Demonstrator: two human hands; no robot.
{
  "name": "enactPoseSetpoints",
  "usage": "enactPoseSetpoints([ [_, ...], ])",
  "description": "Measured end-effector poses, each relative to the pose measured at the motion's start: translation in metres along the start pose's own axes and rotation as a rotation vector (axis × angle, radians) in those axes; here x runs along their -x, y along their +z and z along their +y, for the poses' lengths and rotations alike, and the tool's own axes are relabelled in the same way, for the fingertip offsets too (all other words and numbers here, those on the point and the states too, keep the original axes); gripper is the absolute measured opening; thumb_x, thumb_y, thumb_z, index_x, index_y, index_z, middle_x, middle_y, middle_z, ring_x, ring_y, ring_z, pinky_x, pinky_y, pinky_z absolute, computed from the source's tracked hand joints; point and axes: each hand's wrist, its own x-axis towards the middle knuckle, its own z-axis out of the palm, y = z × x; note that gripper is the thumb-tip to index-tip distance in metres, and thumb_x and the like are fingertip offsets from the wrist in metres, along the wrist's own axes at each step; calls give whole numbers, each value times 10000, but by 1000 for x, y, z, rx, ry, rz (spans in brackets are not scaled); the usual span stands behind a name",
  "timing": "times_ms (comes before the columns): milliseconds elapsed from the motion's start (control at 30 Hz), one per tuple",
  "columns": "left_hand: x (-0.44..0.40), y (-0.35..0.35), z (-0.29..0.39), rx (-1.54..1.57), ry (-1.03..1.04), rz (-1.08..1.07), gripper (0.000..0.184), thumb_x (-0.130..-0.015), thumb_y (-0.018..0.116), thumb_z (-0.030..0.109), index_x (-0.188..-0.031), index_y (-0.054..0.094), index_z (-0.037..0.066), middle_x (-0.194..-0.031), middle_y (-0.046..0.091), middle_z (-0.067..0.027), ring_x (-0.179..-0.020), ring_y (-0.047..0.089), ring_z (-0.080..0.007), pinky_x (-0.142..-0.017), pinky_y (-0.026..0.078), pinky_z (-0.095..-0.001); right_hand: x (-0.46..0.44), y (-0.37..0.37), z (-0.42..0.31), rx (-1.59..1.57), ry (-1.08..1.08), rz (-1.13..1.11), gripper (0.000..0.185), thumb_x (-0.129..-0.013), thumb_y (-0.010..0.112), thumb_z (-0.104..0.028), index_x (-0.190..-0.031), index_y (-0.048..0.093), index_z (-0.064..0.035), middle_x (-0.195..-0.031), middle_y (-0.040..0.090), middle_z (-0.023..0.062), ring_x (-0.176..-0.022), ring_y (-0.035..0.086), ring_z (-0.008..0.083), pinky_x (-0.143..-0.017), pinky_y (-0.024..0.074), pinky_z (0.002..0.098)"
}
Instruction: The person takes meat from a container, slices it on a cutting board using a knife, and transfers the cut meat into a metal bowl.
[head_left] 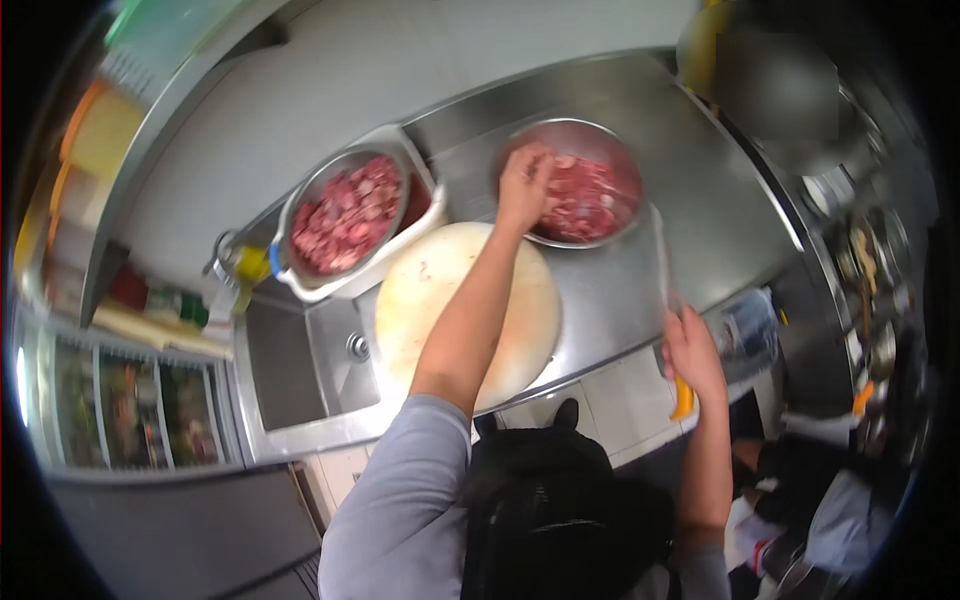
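My left hand (528, 182) is over the left side of a round metal bowl (628, 165) holding cut red meat (588, 200). Its fingers are bent down at the meat; whether they grip a piece is too blurred to tell. In my right hand (692, 350) is a knife (682, 398) with a yellow handle, its blade pointing up beside the bowl's right edge. Below the bowl lies a round pale cutting board (440, 290), partly covered by my left forearm. Another metal bowl (405, 190) full of meat chunks (350, 215) rests on a white tub to the left.
A steel counter (690, 190) runs under these things, with a sink (335, 345) at the left. A yellow-capped bottle (250, 264) stands by the sink. At the right are a plastic-lined bin (745, 325), pans (880, 240) and, lower down, part of another person (840, 520).
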Motion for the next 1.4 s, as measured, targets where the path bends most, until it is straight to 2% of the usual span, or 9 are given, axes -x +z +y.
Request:
enactPoseSetpoints([
  [267,0,-289,-56,-664,57,298,464,-850,829,91,-1298,709,72,-1195,721,-237,-1179,666,-423,-1036,528,-514,49,18,49,-41,146,-168,305,-1179,520,-306,-1014,531,-50,-646,560,34,-429,567,137,-400,454,306],
  [367,-34,-376,-102,-799,-331,130,938,-784,946,296,-1615,526,180,-1627,464,-290,-1483,502,-476,-1221,455,-537,59,36,29,-6,184,-124,322,-1167,530,-291,-980,535,-28,-625,583,61,-427,600,168,-402,469,334],
  [567,-75,-365,-155,-1035,-677,-365,1154,-708,954,539,-1705,417,316,-1777,258,-253,-1630,210,-587,-1298,357,-635,73,96,-22,86,268,-105,321,-1160,542,-272,-982,542,-5,-642,620,88,-443,626,180,-423,492,337],
  [700,-69,-370,-160,-1074,-563,-393,1047,-740,914,553,-1663,474,326,-1761,318,-224,-1533,344,-665,-1202,473,-668,87,136,-59,96,233,-131,325,-1156,551,-268,-985,562,8,-625,618,91,-453,639,189,-446,507,357],
  [900,-98,-425,-167,-857,-280,-346,494,-840,831,262,-1314,758,146,-1077,791,-197,-1202,754,-375,-1002,620,-520,108,158,-80,90,231,-79,322,-1153,556,-267,-974,562,1,-617,619,92,-455,645,197,-443,504,364],
  [967,-108,-444,-131,-16,-628,-132,253,-912,758,142,-1145,722,53,-1049,770,-121,-1061,771,-271,-912,636,-402,114,157,-82,147,212,-47,326,-1152,557,-271,-974,558,2,-616,614,93,-449,636,201,-442,500,363],
  [1067,-121,-450,-53,313,-497,-126,102,-975,679,75,-1070,663,39,-1070,743,-82,-961,735,-167,-831,618,-314,111,161,-91,140,213,-46,338,-1149,560,-282,-965,549,2,-620,616,100,-444,629,212,-451,503,364],
  [1300,-4,-329,71,398,-606,-392,306,-1030,754,241,-1245,635,59,-1085,737,-61,-963,708,-153,-903,589,-309,91,161,-71,181,59,-73,335,-1137,587,-313,-1016,586,-1,-644,642,126,-482,664,261,-526,538,399],
  [1400,116,-249,7,-27,-213,-628,349,-1003,781,255,-1244,641,46,-1146,726,-154,-1098,699,-292,-1002,560,-395,90,151,-67,161,66,-64,347,-1153,582,-314,-992,553,-8,-669,618,82,-478,627,178,-474,498,354],
])
